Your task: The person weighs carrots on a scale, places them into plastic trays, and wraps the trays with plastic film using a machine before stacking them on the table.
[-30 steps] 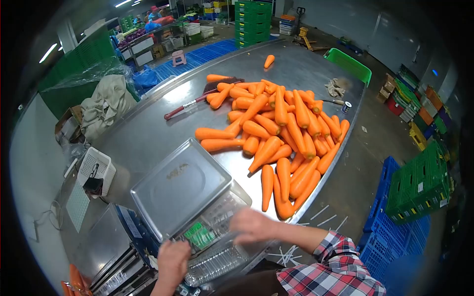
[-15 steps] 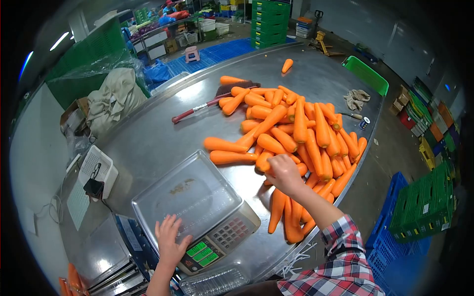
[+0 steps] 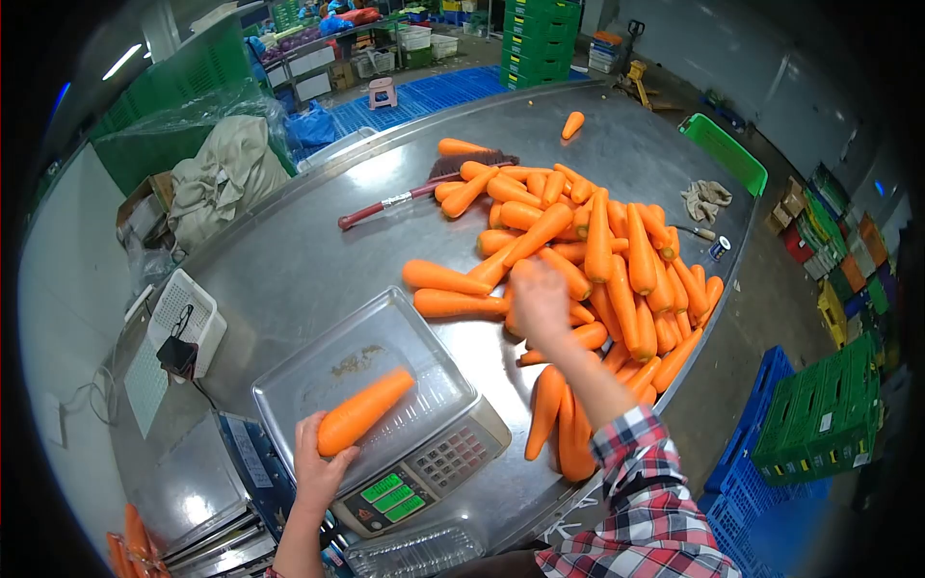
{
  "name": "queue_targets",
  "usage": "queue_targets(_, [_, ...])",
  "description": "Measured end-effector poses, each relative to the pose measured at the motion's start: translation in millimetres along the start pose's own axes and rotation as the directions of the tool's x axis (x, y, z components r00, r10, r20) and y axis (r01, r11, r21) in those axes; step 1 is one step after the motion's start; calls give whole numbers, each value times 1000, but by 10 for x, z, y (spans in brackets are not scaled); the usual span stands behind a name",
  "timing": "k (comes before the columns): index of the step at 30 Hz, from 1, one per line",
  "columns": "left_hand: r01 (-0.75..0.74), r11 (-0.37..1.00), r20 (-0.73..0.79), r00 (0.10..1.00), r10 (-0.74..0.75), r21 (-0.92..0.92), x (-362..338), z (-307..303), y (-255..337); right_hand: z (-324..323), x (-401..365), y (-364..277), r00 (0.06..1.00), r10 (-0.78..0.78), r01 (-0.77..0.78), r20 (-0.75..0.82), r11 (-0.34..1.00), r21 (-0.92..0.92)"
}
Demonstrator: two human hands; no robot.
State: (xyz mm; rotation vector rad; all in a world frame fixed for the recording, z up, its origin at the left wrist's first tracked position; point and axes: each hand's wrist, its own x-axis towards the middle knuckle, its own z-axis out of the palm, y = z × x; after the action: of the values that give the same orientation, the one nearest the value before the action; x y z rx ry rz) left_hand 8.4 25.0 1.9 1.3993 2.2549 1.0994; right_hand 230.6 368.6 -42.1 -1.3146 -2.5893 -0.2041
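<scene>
My left hand point(image 3: 323, 460) grips the thick end of a carrot point(image 3: 371, 409), which is tilted over the metal pan point(image 3: 289, 385) of a weighing scale. Green digits glow on the scale's display point(image 3: 393, 499), beside its keypad. At the near left side of a large carrot pile point(image 3: 621, 284) is my right hand point(image 3: 541, 301), smeared by motion. Its fingers touch or hover over carrots there; whether they hold one cannot be made out. Two carrots point(image 3: 461, 304) lie just beyond the pan, pointing left from the pile.
A red-handled brush point(image 3: 405, 197) lies against the pile's far side. A single carrot point(image 3: 573, 124), a cloth glove point(image 3: 706, 197) and a knife point(image 3: 696, 231) rest farther back on the steel table point(image 3: 289, 250). A clear plastic tray point(image 3: 414, 551) sits in front of the scale.
A carrot is now in my left hand, which was empty and spread over the pan. My right hand has shifted slightly up and left at the pile.
</scene>
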Motion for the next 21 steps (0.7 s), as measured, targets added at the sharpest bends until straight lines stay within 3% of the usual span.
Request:
queue_targets(1, [-30,1000,29,999,29,4,1,7,-68,135,96,279,987,121,-138,-104,975,-176])
queue_targets(3, [-109,991,79,992,103,73,-4,21,-124,26,167,594,958,208,-94,195,877,-472])
queue_targets(5, [-214,957,131,973,191,195,14,23,-134,-39,203,649,929,172,-2,329,888,-460])
queue_targets(6, [-189,962,133,977,164,199,15,10,-90,-64,208,670,906,154,44,394,892,-450])
queue_targets(9, [-107,973,107,990,86,207,25,-52,32,4,115,738,930,20,191,368,827,-529])
queue_targets(11, [-23,981,27,999,19,195,-10,-36,16,0,199,796,924,37,153,379,875,-459])
queue_targets(16, [-116,965,94,991,97,235,-49,-120,-129,-222,364,872,918,-36,161,394,944,-289])
queue_targets(18, [-100,978,83,993,86,185,-38,-174,-307,-444,235,811,966,19,38,258,976,-215])
queue_targets(20, [-98,967,58,995,87,235,-34,-258,-258,-945,4,678,988,27,-38,151,996,74])
queue_targets(21, [-99,959,45,995,90,265,-26,-301,-221,-1084,-133,632,999,-44,45,-12,968,245])
